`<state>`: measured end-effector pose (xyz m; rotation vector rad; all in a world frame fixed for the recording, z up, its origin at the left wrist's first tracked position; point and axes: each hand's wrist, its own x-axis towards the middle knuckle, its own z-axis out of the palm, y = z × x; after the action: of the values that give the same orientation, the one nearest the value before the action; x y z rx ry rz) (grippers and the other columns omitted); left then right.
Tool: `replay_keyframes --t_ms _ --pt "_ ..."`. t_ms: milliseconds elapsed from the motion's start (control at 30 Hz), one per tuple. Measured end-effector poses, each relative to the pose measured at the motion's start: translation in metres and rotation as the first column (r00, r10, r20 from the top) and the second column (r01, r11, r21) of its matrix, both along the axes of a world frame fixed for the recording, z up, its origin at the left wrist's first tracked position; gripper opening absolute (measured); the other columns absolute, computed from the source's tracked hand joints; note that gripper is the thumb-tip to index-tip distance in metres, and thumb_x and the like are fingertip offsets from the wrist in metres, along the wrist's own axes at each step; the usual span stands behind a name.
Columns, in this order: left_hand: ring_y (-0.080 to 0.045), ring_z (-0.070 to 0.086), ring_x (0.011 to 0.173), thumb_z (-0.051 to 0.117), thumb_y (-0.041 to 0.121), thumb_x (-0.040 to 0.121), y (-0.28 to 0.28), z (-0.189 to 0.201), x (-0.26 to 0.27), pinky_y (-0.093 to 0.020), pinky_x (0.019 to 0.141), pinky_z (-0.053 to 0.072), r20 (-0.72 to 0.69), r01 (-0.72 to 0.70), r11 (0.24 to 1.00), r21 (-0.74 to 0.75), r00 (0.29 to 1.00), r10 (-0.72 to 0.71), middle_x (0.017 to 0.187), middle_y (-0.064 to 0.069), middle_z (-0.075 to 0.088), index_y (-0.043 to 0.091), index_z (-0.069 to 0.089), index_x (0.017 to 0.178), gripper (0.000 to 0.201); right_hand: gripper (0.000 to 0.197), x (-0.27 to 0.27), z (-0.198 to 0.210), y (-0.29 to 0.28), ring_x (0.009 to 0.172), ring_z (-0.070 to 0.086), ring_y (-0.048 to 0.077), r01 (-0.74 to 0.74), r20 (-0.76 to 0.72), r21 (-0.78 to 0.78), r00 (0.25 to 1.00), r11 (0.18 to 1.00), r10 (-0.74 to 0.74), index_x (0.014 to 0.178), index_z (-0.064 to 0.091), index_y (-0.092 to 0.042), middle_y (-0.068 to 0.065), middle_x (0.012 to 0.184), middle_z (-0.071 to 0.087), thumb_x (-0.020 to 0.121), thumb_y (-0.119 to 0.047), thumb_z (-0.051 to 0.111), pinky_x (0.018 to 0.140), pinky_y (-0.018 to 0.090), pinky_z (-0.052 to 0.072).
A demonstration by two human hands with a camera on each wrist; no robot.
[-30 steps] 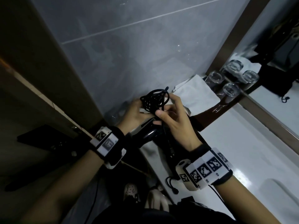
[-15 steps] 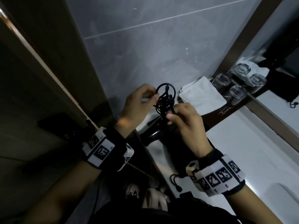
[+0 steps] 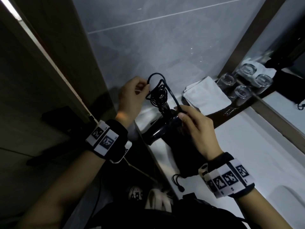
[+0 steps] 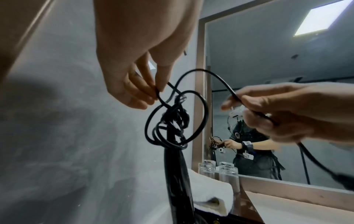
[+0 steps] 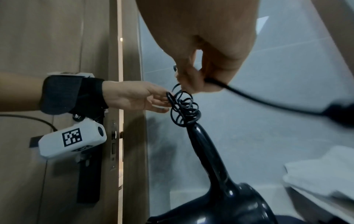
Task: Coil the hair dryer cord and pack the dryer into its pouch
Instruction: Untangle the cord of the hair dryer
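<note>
Tabletop [image 3: 247, 146]: white vanity surface running along a framed mirror [image 4: 287, 91], grey tiled wall behind.
Pouch [image 3: 184, 156]: black drawstring bag lying flat on the tabletop under the right forearm, its drawstring toggle near the front edge; nothing is in it yet, as far as the head view shows.
Folded towel [image 3: 206, 95]: white, beside upturned drinking glasses [image 3: 242, 93] at the mirror's foot, just behind the work.
Hair dryer [image 3: 158, 129]: black, its body down at the tabletop's edge touching the pouch, handle pointing up toward the hands.
Right hand [image 3: 196, 128]: fingers curled, thumb and forefinger pinching a straight run of cord that leads off to the plug end.
Left hand [image 3: 132, 95]: fingertips pinched on one loop at the top of the bundle – nothing else held.
Cord [image 3: 158, 93]: thin black cable bunched in uneven, crossing loops at the handle's tip; one wide loop arcs free between the two hands.
Stage: coiling is underway and untidy; packing has not begun.
Risk, tangle: the loops overlap at odd angles, so pulling the free run tight would likely cinch a knot rather than add a neat turn.
Risk, slip: only a fingertip pinch holds the bundle – if it lets go, the loops would probably spring open.
Risk, tipping: I cannot tell what steadies the dryer at the edge, so a tug on the cord might drag it off.
</note>
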<state>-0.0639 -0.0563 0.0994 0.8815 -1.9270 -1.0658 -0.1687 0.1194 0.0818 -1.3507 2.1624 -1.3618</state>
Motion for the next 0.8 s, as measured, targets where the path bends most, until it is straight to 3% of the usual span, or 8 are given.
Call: replay_keyframes --t_ms 67,167,367,533,600,667,733,800 --pt "-0.011 0.057 0.074 0.061 0.004 0.087 0.006 0.001 0.001 -0.007 0.064 0.044 0.021 0.047 0.998 -0.041 0.999 -0.046 0.089 -0.01 0.063 0.001 0.062 0.093 0.007 0.021 0.003 0.006 -0.004 0.085 0.061 0.014 0.055 -0.187 0.08 0.982 0.995 -0.04 0.113 0.062 -0.032 -0.002 0.091 0.066 0.096 -0.031 0.05 0.071 0.033 0.048" --pt "-0.019 0.059 0.082 0.062 0.002 0.085 0.015 0.002 0.003 -0.016 0.069 0.046 0.105 0.076 0.985 -0.154 0.993 -0.06 0.096 -0.014 0.063 0.0 0.062 0.097 0.012 0.024 0.005 0.016 -0.015 0.085 0.061 0.024 0.188 -0.443 0.202 0.893 0.961 -0.082 0.115 0.063 -0.033 0.0 0.091 0.066 0.096 -0.036 0.047 0.057 0.029 0.031" --pt "-0.027 0.061 0.083 0.06 0.003 0.087 0.012 0.005 0.013 -0.038 0.077 0.052 0.11 0.066 0.982 -0.177 0.993 -0.047 0.095 -0.018 0.062 -0.002 0.061 0.095 0.01 0.021 -0.004 0.031 -0.02 0.079 0.061 0.037 0.438 -0.608 0.261 0.766 0.86 -0.206 0.098 0.063 -0.017 0.007 0.087 0.063 0.097 -0.03 0.045 0.053 0.029 0.021" --pt "-0.025 0.059 0.077 0.065 0.003 0.082 0.024 0.004 0.007 -0.03 0.07 0.047 0.135 0.133 0.911 -0.391 0.987 -0.086 0.085 -0.018 0.062 -0.003 0.064 0.086 0.006 0.024 0.007 0.039 -0.031 0.077 0.062 0.035 0.385 -0.658 0.264 0.742 0.884 -0.127 0.104 0.06 -0.015 0.005 0.092 0.064 0.099 -0.031 0.042 0.048 0.027 0.015" --pt "-0.018 0.053 0.08 0.068 0.002 0.077 0.034 0.001 0.002 -0.027 0.068 0.044 0.156 0.158 0.862 -0.482 0.983 -0.092 0.082 -0.018 0.063 -0.001 0.067 0.084 0.008 0.027 0.012 0.04 -0.04 0.082 0.062 0.034 0.334 -0.626 0.253 0.772 0.908 -0.109 0.11 0.052 -0.012 0.007 0.098 0.064 0.1 -0.033 0.039 0.053 0.031 0.023" --pt "-0.015 0.048 0.083 0.071 0.001 0.073 0.039 -0.001 0.0 -0.027 0.067 0.045 0.17 0.167 0.836 -0.523 0.981 -0.09 0.083 -0.017 0.063 0.0 0.069 0.084 0.011 0.027 0.014 0.04 -0.046 0.088 0.06 0.031 0.185 -0.423 0.177 0.901 0.967 -0.095 0.122 0.045 -0.01 0.011 0.102 0.063 0.098 -0.022 0.042 0.06 0.031 0.029" --pt "-0.017 0.048 0.086 0.072 0.001 0.071 0.039 0.0 0.003 -0.03 0.067 0.049 0.165 0.18 0.826 -0.535 0.981 -0.107 0.087 -0.016 0.062 0.001 0.07 0.086 0.015 0.03 0.014 0.041 -0.046 0.091 0.056 0.021 0.043 -0.219 0.064 0.975 0.997 -0.028 0.125 0.047 -0.009 0.009 0.104 0.061 0.096 -0.012 0.041 0.069 0.022 0.033" --pt "-0.022 0.053 0.088 0.068 0.003 0.074 0.037 0.006 0.011 -0.03 0.069 0.05 0.164 0.19 0.789 -0.584 0.98 -0.114 0.091 -0.016 0.061 0.004 0.07 0.09 0.016 0.022 0.014 0.039 -0.044 0.084 0.053 0.012 0.024 -0.173 -0.009 0.985 1.0 -0.026 0.115 0.053 -0.009 0.002 0.094 0.06 0.097 -0.016 0.043 0.068 0.014 0.033"
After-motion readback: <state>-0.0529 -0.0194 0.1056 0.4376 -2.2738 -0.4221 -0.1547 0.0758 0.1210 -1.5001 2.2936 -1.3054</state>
